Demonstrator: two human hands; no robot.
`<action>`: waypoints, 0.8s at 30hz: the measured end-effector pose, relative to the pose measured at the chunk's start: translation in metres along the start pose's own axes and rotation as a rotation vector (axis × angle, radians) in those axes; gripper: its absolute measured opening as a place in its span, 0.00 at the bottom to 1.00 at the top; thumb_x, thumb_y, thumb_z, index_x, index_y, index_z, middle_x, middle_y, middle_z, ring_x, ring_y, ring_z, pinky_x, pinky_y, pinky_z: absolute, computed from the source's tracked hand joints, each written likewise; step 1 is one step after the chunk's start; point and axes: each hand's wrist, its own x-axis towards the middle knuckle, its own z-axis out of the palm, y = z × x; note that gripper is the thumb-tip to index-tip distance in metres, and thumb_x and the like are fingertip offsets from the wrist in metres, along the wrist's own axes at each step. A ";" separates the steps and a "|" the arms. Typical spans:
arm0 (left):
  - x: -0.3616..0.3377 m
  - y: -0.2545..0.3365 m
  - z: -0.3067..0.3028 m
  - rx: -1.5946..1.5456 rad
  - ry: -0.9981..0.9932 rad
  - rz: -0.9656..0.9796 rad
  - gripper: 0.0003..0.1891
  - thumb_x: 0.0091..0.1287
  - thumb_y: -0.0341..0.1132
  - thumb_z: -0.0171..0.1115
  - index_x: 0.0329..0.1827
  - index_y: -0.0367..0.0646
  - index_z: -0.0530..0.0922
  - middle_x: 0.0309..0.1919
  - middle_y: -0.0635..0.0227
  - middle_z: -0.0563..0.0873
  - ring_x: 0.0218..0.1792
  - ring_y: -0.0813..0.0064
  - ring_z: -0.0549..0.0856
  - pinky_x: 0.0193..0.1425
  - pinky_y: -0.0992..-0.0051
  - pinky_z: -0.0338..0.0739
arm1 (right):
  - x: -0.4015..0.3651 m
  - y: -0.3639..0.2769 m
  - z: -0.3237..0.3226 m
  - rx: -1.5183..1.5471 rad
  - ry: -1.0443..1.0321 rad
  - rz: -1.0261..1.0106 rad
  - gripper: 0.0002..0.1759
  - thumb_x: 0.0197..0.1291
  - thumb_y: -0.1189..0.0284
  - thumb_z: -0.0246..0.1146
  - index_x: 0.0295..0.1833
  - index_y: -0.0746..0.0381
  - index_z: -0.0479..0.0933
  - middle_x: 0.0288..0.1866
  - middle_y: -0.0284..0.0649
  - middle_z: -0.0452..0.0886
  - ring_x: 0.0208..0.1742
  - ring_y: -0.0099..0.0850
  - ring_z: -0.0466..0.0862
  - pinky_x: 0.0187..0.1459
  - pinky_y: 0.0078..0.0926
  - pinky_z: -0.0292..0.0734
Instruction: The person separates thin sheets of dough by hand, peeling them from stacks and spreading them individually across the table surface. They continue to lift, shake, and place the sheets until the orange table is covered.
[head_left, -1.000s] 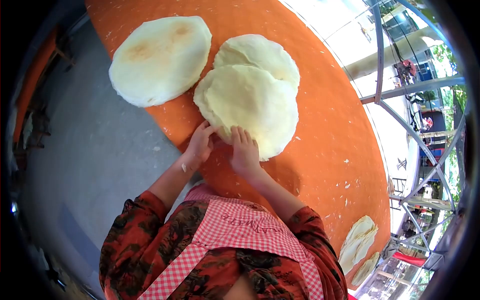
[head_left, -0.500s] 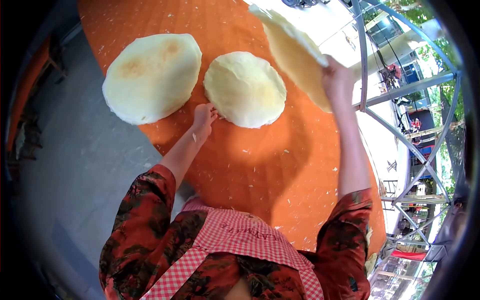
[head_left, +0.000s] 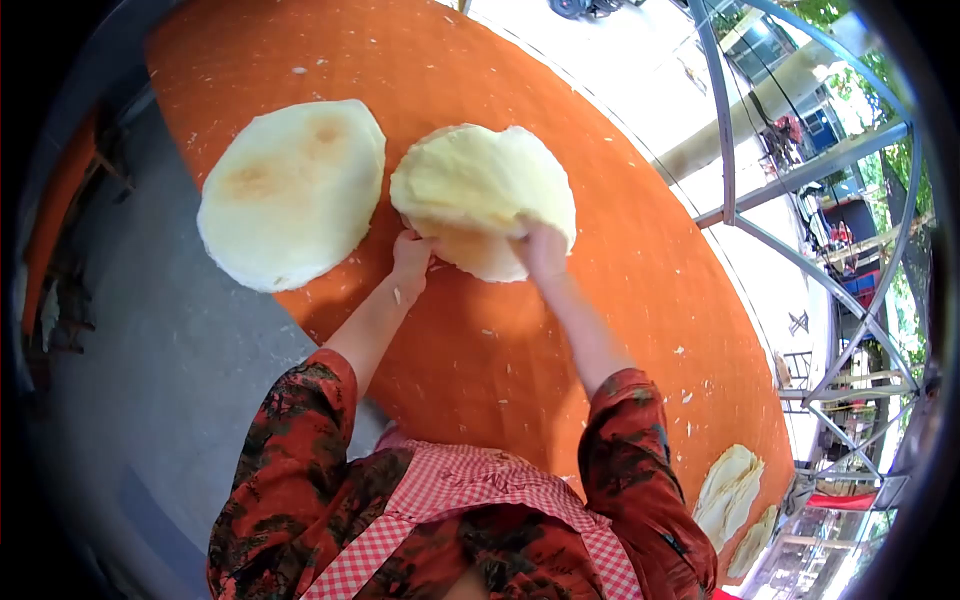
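Item: browned flatbread [head_left: 300,200], round, two toasted patches, flat on an orange tabletop [head_left: 480,360]; all places are given from it.

Item: upper sheet [head_left: 475,170], pale, just right of the browned flatbread, its near edge raised over the lower sheet [head_left: 475,262], which lies on the tabletop beneath.

Item: right hand [head_left: 546,250], farther right of the browned flatbread, somewhat blurred, fingers closed on the near edge of the upper sheet.

Item: left hand [head_left: 411,255], near the browned flatbread's right side, fingers curled at the lower sheet's near left edge; I cannot tell from here whether they pinch it.

Item: folded pale pieces [head_left: 728,495], well apart from the browned flatbread, toward the tabletop's near right end.

Item: red-and-white checked apron [head_left: 475,480], nearer the wearer than the browned flatbread.
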 end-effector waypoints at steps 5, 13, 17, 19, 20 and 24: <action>-0.001 0.010 0.016 -0.291 0.026 -0.124 0.15 0.60 0.25 0.62 0.50 0.40 0.73 0.47 0.60 0.79 0.46 0.63 0.82 0.46 0.65 0.82 | 0.000 0.029 -0.117 0.080 0.072 0.082 0.19 0.50 0.79 0.61 0.49 0.55 0.83 0.36 0.49 0.83 0.36 0.49 0.83 0.38 0.40 0.78; -0.096 -0.005 0.028 -0.423 -0.064 -0.048 0.23 0.54 0.20 0.65 0.53 0.43 0.72 0.44 0.66 0.81 0.40 0.66 0.83 0.33 0.69 0.78 | -0.090 0.026 -0.254 0.204 -0.069 0.372 0.15 0.52 0.81 0.61 0.46 0.58 0.84 0.33 0.48 0.84 0.34 0.41 0.86 0.37 0.34 0.79; -0.162 -0.069 -0.037 0.298 -0.547 0.367 0.06 0.62 0.21 0.59 0.36 0.44 0.79 0.34 0.69 0.80 0.40 0.73 0.79 0.40 0.71 0.77 | -0.128 -0.002 -0.328 0.235 -0.088 0.449 0.13 0.53 0.81 0.63 0.45 0.60 0.83 0.32 0.38 0.85 0.33 0.26 0.84 0.39 0.28 0.80; -0.201 -0.067 -0.044 0.175 -0.427 0.190 0.05 0.67 0.23 0.56 0.43 0.39 0.78 0.39 0.65 0.79 0.44 0.71 0.80 0.47 0.72 0.79 | -0.174 -0.014 -0.344 0.093 -0.026 0.409 0.13 0.52 0.80 0.66 0.44 0.59 0.83 0.32 0.46 0.84 0.31 0.37 0.86 0.34 0.30 0.80; -0.207 -0.064 -0.053 0.563 -0.574 0.637 0.10 0.67 0.23 0.57 0.51 0.36 0.74 0.44 0.59 0.79 0.48 0.66 0.80 0.50 0.69 0.79 | -0.202 -0.017 -0.340 0.142 0.017 0.458 0.11 0.50 0.79 0.64 0.41 0.57 0.82 0.28 0.48 0.81 0.29 0.42 0.83 0.31 0.37 0.76; -0.258 -0.044 -0.043 0.194 -0.419 0.361 0.21 0.67 0.24 0.56 0.63 0.32 0.68 0.55 0.52 0.78 0.54 0.61 0.80 0.55 0.66 0.80 | -0.313 -0.030 -0.375 0.081 0.025 0.577 0.12 0.47 0.80 0.61 0.38 0.56 0.81 0.27 0.50 0.79 0.31 0.53 0.79 0.30 0.46 0.72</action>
